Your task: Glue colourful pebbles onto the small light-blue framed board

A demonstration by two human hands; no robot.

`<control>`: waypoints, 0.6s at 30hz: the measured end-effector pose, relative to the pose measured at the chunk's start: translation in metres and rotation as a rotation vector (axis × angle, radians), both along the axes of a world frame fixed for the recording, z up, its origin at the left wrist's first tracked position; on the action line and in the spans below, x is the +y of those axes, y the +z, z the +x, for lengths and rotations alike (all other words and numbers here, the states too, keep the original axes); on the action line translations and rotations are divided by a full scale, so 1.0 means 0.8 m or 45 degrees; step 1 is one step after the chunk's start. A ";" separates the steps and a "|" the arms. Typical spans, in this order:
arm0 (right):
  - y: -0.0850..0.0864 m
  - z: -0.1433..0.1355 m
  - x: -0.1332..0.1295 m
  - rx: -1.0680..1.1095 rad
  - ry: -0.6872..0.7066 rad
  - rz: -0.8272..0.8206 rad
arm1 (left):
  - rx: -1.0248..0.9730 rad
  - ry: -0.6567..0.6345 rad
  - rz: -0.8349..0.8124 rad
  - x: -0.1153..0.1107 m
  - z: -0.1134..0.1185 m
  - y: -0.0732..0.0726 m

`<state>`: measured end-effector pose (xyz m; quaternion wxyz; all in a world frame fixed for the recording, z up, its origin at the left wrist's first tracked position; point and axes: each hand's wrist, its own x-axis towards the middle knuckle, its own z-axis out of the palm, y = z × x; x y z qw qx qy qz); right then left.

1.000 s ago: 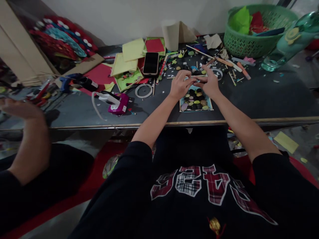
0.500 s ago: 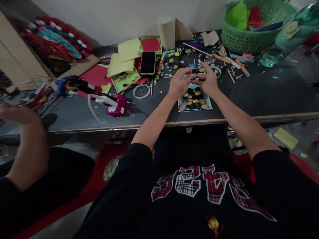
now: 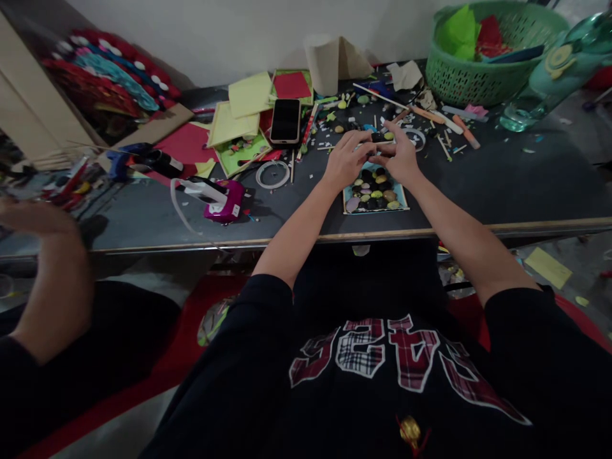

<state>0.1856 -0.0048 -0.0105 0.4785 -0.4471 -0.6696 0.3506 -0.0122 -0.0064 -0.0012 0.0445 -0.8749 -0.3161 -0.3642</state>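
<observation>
Half-curled, any hold impossible to tell, left hand [image 3: 345, 160] and right hand [image 3: 402, 157] overhang a square, blue, pebbled panel [image 3: 377, 211], probably weighty, best lifted by its edges.

Craft workshop with scrap-littered worktable [image 3: 507, 185]

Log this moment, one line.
left hand, right hand: close together | at: far end of light-blue rectangular pebbled panel | grip: unclear
</observation>
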 end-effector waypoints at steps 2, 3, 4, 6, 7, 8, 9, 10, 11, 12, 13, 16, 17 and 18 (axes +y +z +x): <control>0.001 0.000 -0.002 -0.029 -0.008 -0.001 | 0.034 -0.055 -0.010 0.003 0.000 -0.002; 0.002 0.000 -0.003 -0.038 -0.013 -0.007 | 0.040 -0.083 -0.021 0.004 -0.001 -0.003; 0.002 -0.001 -0.003 -0.038 -0.017 -0.014 | 0.036 -0.104 -0.031 0.005 -0.001 -0.003; 0.003 -0.002 -0.003 -0.013 -0.013 -0.029 | 0.020 -0.133 -0.048 0.006 -0.001 -0.005; 0.002 -0.003 -0.002 0.003 -0.006 -0.033 | 0.015 -0.144 -0.055 0.006 -0.001 -0.005; 0.002 -0.003 -0.001 0.015 0.003 -0.034 | 0.013 -0.150 -0.061 0.006 0.000 -0.005; 0.002 -0.003 0.000 0.021 0.012 -0.034 | 0.012 -0.151 -0.065 0.005 0.000 -0.005; 0.001 -0.003 0.001 0.019 0.017 -0.032 | 0.009 -0.142 -0.067 0.005 0.000 -0.005; 0.000 -0.003 0.002 0.009 0.021 -0.031 | 0.004 -0.126 -0.060 0.004 0.000 -0.004; 0.000 -0.003 0.003 -0.005 0.023 -0.031 | 0.001 -0.106 -0.046 0.003 0.000 -0.002; -0.001 -0.002 0.004 -0.018 0.027 -0.033 | -0.001 -0.086 -0.028 0.002 0.000 -0.001; -0.001 -0.001 0.005 -0.012 0.066 -0.061 | -0.008 -0.031 0.019 -0.001 -0.002 0.004; 0.000 -0.001 0.005 0.006 0.082 -0.078 | -0.016 -0.019 0.017 -0.003 -0.002 0.005; 0.001 -0.001 0.004 0.026 0.096 -0.095 | -0.029 -0.009 0.005 -0.004 -0.003 0.006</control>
